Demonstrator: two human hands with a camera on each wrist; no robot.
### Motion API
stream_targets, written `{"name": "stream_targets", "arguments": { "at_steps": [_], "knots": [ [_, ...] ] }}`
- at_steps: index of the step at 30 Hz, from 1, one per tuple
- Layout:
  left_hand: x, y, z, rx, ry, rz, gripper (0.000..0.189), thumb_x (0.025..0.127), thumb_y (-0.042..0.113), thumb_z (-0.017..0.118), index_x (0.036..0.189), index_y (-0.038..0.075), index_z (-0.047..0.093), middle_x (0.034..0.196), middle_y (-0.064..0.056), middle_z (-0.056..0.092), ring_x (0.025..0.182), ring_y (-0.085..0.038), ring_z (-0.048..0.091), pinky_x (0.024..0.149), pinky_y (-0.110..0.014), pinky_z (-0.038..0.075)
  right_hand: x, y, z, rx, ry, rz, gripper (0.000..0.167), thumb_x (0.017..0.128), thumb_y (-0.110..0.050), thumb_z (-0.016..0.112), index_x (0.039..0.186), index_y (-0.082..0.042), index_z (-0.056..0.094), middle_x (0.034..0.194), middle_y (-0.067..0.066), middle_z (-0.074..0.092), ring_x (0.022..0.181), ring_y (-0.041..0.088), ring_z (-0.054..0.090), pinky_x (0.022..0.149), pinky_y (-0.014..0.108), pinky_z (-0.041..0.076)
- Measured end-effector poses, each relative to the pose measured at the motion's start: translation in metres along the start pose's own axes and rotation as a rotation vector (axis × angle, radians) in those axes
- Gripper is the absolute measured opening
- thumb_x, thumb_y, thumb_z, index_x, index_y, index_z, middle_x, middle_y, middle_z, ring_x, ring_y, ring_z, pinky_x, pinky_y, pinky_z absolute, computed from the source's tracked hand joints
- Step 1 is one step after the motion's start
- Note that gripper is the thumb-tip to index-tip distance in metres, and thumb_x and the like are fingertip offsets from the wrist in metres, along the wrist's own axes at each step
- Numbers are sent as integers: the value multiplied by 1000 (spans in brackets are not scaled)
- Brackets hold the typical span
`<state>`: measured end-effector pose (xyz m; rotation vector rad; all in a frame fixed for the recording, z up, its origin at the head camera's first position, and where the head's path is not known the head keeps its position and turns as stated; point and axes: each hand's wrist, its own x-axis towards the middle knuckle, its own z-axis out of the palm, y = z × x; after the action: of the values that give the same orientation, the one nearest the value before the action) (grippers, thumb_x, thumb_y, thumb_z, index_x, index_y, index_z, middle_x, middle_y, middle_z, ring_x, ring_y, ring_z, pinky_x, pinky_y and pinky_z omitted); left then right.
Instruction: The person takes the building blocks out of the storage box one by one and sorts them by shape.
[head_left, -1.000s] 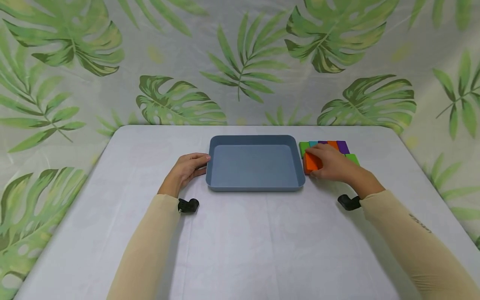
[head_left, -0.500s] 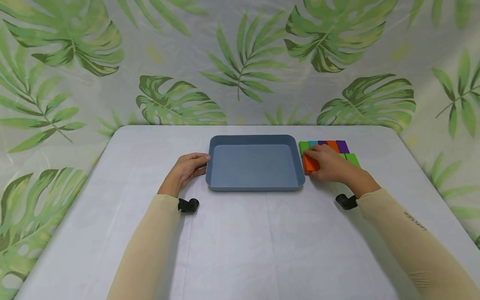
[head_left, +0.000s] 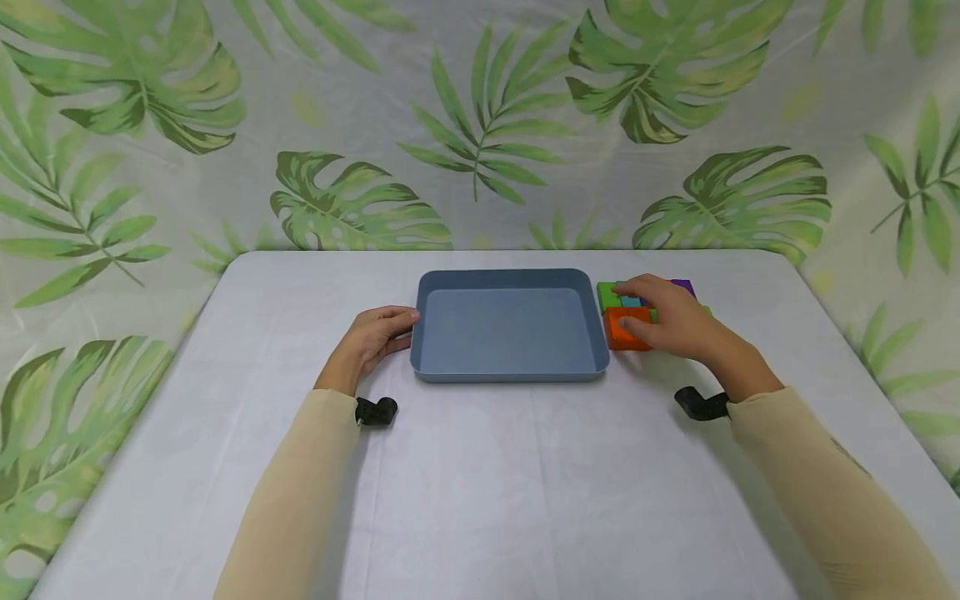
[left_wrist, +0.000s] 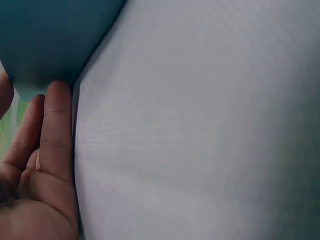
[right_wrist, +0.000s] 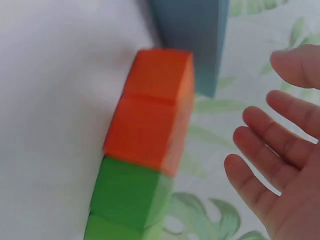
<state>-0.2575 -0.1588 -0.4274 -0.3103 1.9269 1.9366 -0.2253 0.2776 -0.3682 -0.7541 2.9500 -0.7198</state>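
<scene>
A blue-grey rectangular tray (head_left: 510,333) lies flat on the white-covered table. My left hand (head_left: 378,333) is at its left side, the straight fingers (left_wrist: 57,115) touching the outer wall in the left wrist view. Against the tray's right end, two orange blocks (head_left: 626,329) stand side by side at the near left of a block group. My right hand (head_left: 671,321) hovers over the group with spread fingers and holds nothing. In the right wrist view the orange blocks (right_wrist: 142,122) and a green block (right_wrist: 127,192) form a row, apart from the fingers.
Behind the orange blocks is a back row with a green block (head_left: 607,293), a light blue block (head_left: 630,300) and a purple block (head_left: 682,286), partly covered by my right hand. A leaf-patterned cloth (head_left: 480,217) hangs behind the table (head_left: 480,483).
My right hand has let go of the orange block at the front left and lifted, its fingers spreading. The orange blocks now sit flush in the row. My left hand stays put.
</scene>
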Motion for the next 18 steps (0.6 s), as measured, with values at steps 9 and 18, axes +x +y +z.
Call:
{"name": "stream_targets", "arguments": {
  "at_steps": [9,18],
  "knots": [
    [1,0,0,5,-10,2,48,98,20,64,141,2,52,144,-12,52,127,-15,55,94,-19,57,-8,-11,3,56,47,-46,37,95,-10,64,130,-1,59,129,19,62,116,39,59,95,59,53],
    [1,-3,-3,13,14,-8,44,100,18,60,141,2,53,145,-13,52,134,-19,51,100,-23,55,-11,-8,11,96,3,-22,35,96,-7,62,130,0,59,125,19,64,111,37,62,94,58,54]
  ]
}}
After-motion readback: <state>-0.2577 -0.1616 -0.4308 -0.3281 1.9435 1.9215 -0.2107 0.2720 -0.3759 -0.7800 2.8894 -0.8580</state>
